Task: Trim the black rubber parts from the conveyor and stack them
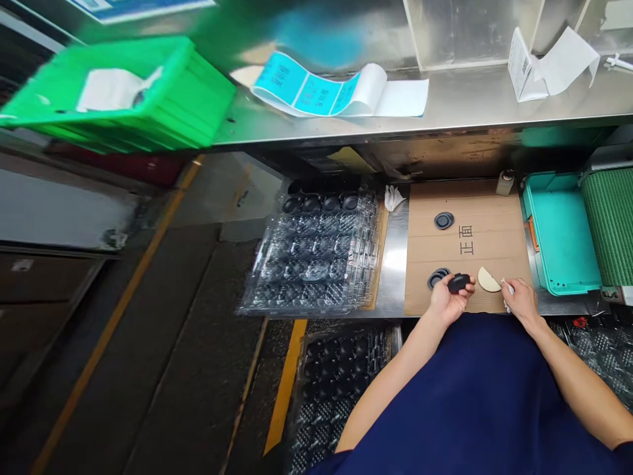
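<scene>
Close to the table's front edge, my left hand (pixel 448 305) grips a black rounded oval part (pixel 459 284) between thumb and fingers. My right hand (pixel 522 302) is closed on a small white piece (pixel 506 298), perhaps cloth or paper, partly hidden by the fingers. A cream half-round piece (pixel 488 280) lies on the cardboard sheet (pixel 475 198) between my hands. Just behind my left hand are dark grey oval ring-shaped parts (pixel 436 277). Another dark oval part (pixel 444 220) lies farther back on the cardboard.
Stacked clear plastic trays (pixel 316 251) stand left of the cardboard, near a crumpled white glove (pixel 393 198). A small bottle (pixel 505 183) is at the back. To the right are a teal bin (pixel 571 237) and green belt (pixel 610 224). The shelf above holds a green crate (pixel 148 125) and label roll (pixel 326 92).
</scene>
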Available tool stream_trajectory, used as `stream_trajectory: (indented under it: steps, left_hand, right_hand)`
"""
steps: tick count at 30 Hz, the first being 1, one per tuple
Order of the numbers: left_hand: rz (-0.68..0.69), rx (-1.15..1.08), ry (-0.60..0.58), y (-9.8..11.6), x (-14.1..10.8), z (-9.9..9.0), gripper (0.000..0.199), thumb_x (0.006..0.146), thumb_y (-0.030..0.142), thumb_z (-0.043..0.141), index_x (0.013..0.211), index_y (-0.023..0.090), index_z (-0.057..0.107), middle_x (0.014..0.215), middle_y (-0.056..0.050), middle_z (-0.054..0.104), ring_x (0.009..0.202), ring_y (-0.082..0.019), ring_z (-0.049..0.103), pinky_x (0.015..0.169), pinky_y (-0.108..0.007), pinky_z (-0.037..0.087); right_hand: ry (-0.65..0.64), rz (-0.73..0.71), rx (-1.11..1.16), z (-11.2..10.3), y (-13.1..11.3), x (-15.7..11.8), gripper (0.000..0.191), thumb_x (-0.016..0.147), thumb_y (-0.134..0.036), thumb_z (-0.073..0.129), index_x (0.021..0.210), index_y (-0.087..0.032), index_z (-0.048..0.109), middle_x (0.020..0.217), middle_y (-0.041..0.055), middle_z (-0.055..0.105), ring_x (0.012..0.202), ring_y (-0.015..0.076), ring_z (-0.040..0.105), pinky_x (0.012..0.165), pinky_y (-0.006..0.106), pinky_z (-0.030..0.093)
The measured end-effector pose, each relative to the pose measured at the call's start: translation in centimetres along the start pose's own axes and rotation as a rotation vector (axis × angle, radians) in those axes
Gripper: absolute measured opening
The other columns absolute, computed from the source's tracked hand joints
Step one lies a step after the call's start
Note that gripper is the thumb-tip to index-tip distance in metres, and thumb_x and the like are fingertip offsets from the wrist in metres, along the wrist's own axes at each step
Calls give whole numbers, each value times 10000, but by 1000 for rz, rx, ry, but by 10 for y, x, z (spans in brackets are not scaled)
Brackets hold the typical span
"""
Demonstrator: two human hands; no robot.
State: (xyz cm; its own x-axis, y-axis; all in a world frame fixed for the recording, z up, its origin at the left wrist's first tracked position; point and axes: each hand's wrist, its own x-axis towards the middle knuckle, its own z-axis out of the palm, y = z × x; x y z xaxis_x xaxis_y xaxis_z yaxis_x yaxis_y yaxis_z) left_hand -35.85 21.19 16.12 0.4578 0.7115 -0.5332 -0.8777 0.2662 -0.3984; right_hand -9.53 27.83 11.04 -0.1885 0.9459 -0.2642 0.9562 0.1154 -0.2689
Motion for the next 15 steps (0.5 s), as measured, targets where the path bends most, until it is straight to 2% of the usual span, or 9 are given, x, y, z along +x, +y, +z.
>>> stream_trajectory:
  steps: [2, 5, 9, 12, 15]
  left_hand:
    - [36, -94, 25, 6, -10, 17, 394, 1042, 360, 304, 1097, 28, 508, 927, -171, 562, 751, -109, 532, 516, -97, 477]
    - [84, -119, 47, 10, -20, 34, 473, 1064, 427, 269, 1132, 19, 498, 948, -180, 560, 795, -129, 556, 571, -136, 541]
    - [92, -71, 43, 11, -21, 43, 519, 1066, 475, 254, 1090, 24, 510, 933, -179, 564, 768, -123, 551, 575, -141, 544]
    - [125, 48, 25, 12, -10, 35, 537, 1069, 485, 261, 1059, 22, 533, 938, -178, 589, 772, -123, 583, 567, -137, 525]
    - [269, 363, 7, 20, 3, 3, 488, 1038, 504, 410, 1054, 41, 565, 1035, -176, 619, 801, -152, 641, 541, -170, 497]
  right_hand:
    - [-14, 64, -34, 7, 15, 7, 469, 952, -488, 431, 1199, -186, 690, 1198, 11, 477, 903, -75, 282, 777, 85, 60]
    - [10, 84, -48, 20, 31, 13, 492, 946, -495, 440, 1219, -155, 667, 1216, 19, 460, 894, -74, 254, 775, 96, 40]
    - [29, 80, -35, 28, 36, 14, 523, 937, -506, 443, 1220, -120, 654, 1213, 28, 455, 872, -73, 222, 773, 105, 28]
    - [27, 90, -28, 28, 34, 14, 510, 933, -501, 447, 1221, -128, 642, 1216, 15, 453, 881, -73, 223, 772, 109, 19]
    - [31, 100, -33, 27, 35, 13, 498, 933, -505, 443, 1216, -141, 632, 1211, 5, 456, 902, -71, 232, 771, 108, 15]
